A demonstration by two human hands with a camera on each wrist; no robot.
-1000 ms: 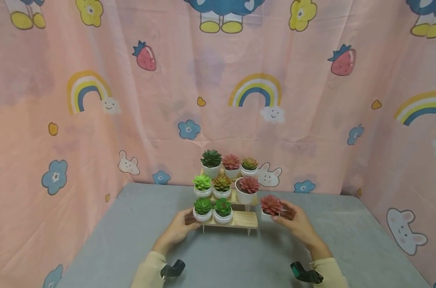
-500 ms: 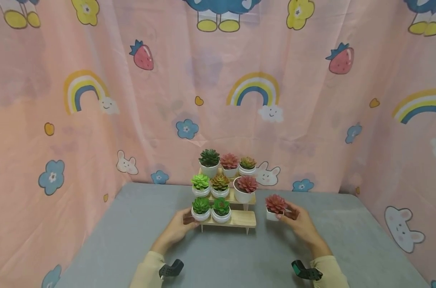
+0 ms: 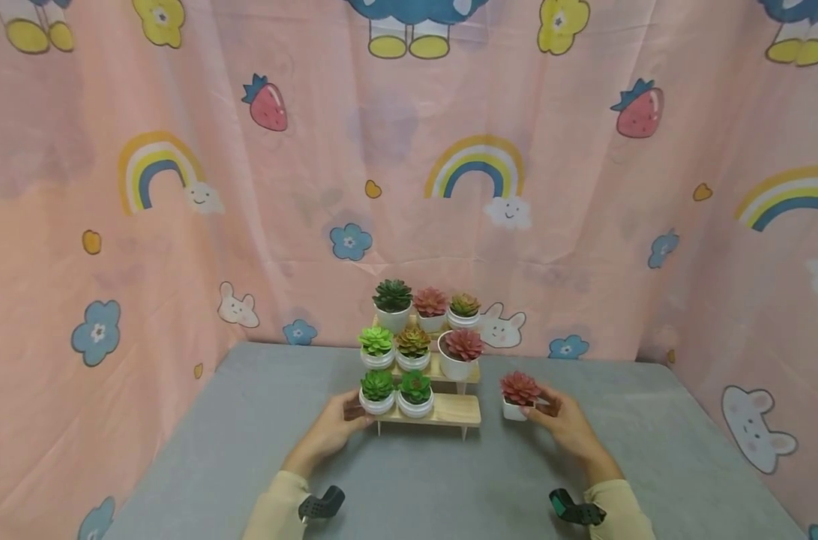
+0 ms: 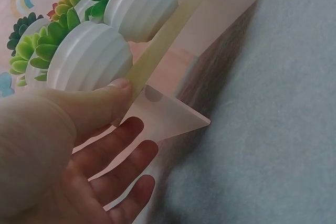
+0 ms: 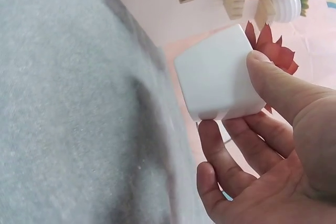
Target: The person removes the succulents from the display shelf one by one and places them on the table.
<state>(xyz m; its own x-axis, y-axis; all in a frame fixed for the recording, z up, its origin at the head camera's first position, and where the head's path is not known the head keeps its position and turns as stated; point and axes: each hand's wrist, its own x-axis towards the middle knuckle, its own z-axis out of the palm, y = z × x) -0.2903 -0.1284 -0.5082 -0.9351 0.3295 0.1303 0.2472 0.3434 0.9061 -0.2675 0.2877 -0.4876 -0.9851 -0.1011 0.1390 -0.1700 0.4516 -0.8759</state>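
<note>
A tiered wooden plant stand (image 3: 459,409) stands mid-table and carries small potted succulents on three steps. My left hand (image 3: 334,424) grips the left end of its lowest step. In the left wrist view the thumb (image 4: 113,95) lies on the step's edge beside a ribbed white pot (image 4: 94,59), with the fingers spread below. To the right of the stand, my right hand (image 3: 560,420) holds a red succulent in a square white pot (image 3: 519,397), kept upright. The right wrist view shows the thumb (image 5: 270,80) and fingers pinching opposite sides of the pot (image 5: 218,77).
Two green succulents (image 3: 397,386) sit on the lowest step, left and middle; bare wood shows at its right. Three pots stand on the middle step, including a larger red succulent (image 3: 461,352), and three on top. A patterned pink curtain (image 3: 409,112) hangs behind the grey table (image 3: 449,487).
My right hand has moved the red succulent a little to the right, away from the stand, and slightly lower and nearer. The left hand stays at the stand's end.
</note>
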